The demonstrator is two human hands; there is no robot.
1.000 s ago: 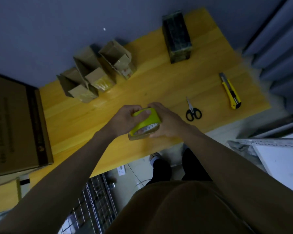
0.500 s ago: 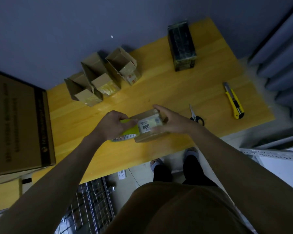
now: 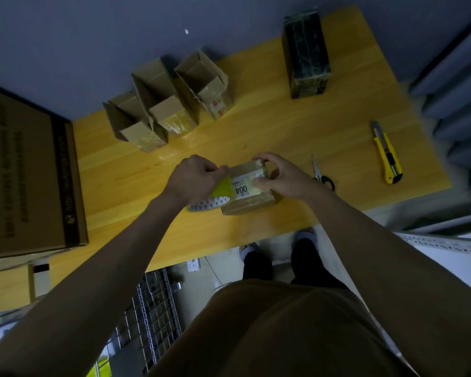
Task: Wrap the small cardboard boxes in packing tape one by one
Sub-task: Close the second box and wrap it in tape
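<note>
A small cardboard box (image 3: 249,204) with a white "004" label lies on the yellow wooden table (image 3: 283,137) near its front edge. My right hand (image 3: 280,176) holds the box by its right end, fingers curled over the top corner and the label. My left hand (image 3: 196,179) grips a yellow-green roll of packing tape (image 3: 215,195) pressed against the box's left end. Three small cardboard boxes (image 3: 172,104) with raised flaps stand at the back left of the table.
A dark wrapped box (image 3: 306,54) stands at the back right. Scissors (image 3: 322,176) lie just right of my right hand, a yellow utility knife (image 3: 386,153) further right. A large cardboard carton (image 3: 27,172) fills the left. A wire rack (image 3: 152,317) sits below the table's edge.
The tape roll slid off the top of the box to its left end, uncovering the "004" label. My right hand shifted to the box's right end.
</note>
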